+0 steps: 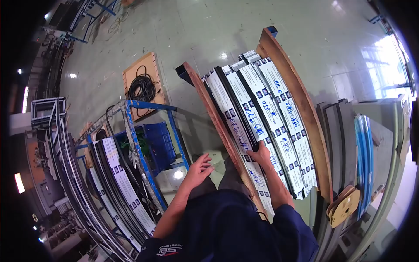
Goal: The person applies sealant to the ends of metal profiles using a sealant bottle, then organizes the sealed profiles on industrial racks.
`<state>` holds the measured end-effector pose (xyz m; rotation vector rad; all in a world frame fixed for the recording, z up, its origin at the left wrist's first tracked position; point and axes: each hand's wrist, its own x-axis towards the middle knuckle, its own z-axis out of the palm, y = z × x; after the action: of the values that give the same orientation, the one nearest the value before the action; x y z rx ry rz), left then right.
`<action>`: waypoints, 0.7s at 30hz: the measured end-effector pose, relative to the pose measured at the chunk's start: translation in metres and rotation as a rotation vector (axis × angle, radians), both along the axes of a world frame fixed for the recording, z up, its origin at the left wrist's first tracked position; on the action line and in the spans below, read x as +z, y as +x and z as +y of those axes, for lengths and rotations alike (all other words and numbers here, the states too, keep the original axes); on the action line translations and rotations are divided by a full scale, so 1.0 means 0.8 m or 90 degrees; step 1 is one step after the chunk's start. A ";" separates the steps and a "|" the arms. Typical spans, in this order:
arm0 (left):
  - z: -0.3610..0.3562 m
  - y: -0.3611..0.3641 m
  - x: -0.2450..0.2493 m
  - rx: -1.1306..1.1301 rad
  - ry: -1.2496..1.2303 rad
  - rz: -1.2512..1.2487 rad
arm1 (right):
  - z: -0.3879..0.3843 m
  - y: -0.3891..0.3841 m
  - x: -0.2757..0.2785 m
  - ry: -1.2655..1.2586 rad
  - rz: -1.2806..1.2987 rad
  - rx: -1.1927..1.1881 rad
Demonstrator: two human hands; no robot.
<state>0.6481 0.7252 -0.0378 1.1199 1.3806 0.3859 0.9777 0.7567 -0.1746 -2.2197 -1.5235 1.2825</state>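
Observation:
Long profiles (270, 111), wrapped in white printed film with blue handwriting, lie side by side in front of me on the right. Between two of the white strips runs a dark profile (239, 111). My right hand (262, 158) is closed on this dark profile near its close end, thumb to the left; the other fingertips are partly hidden. Over the floor, left of the stack, my left hand (199, 171) hangs with its fingers apart, holding nothing.
Brown boards (301, 100) flank the stack. To the left stand a blue metal frame (150, 105), a blue crate (159, 146) and more profiles (120, 174). A coiled black cable (142, 87) lies on cardboard. A cardboard reel (345, 207) sits at the right.

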 end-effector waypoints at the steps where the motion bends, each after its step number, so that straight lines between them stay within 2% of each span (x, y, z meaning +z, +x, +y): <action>1: 0.005 0.013 0.004 0.037 -0.039 -0.059 | 0.002 0.003 0.025 0.011 -0.010 0.000; 5: 0.038 0.101 0.053 0.179 -0.200 -0.215 | 0.010 -0.004 0.143 0.125 -0.021 -0.005; 7: 0.046 0.141 0.039 0.097 -0.001 -0.388 | 0.022 -0.021 0.214 0.195 0.010 -0.020; 9: 0.054 0.179 0.002 0.077 0.101 -0.390 | 0.033 -0.048 0.280 0.280 0.030 -0.013; 10: 0.065 0.196 -0.038 0.145 0.003 -0.533 | 0.038 -0.059 0.295 0.346 0.001 0.007; 11: 0.074 0.172 0.145 0.229 0.064 -0.243 | 0.045 -0.077 0.322 0.413 -0.014 0.034; 13: 0.093 0.145 0.188 0.240 0.274 -0.303 | 0.055 -0.117 0.400 0.550 -0.036 0.092; 15: 0.109 0.107 0.233 0.284 0.389 -0.167 | 0.059 -0.155 0.464 0.569 -0.004 0.143; 16: 0.110 0.076 0.294 0.272 0.511 -0.295 | 0.058 -0.172 0.489 0.620 0.058 0.168; 17: 0.102 0.042 0.331 0.296 0.512 -0.274 | 0.054 -0.189 0.510 0.668 0.123 0.193; 19: 0.088 -0.024 0.404 0.344 0.513 -0.231 | 0.053 -0.228 0.535 0.577 0.426 0.240; 20: 0.069 -0.057 0.445 0.343 0.522 -0.292 | 0.057 -0.241 0.547 0.541 0.361 0.297; 21: 0.084 -0.086 0.444 0.354 0.655 -0.351 | 0.061 -0.266 0.548 0.516 0.457 0.309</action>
<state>0.5796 0.7920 0.3177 1.2430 0.9406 1.8096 0.7650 0.8057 0.2640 -0.8094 -1.8232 1.0766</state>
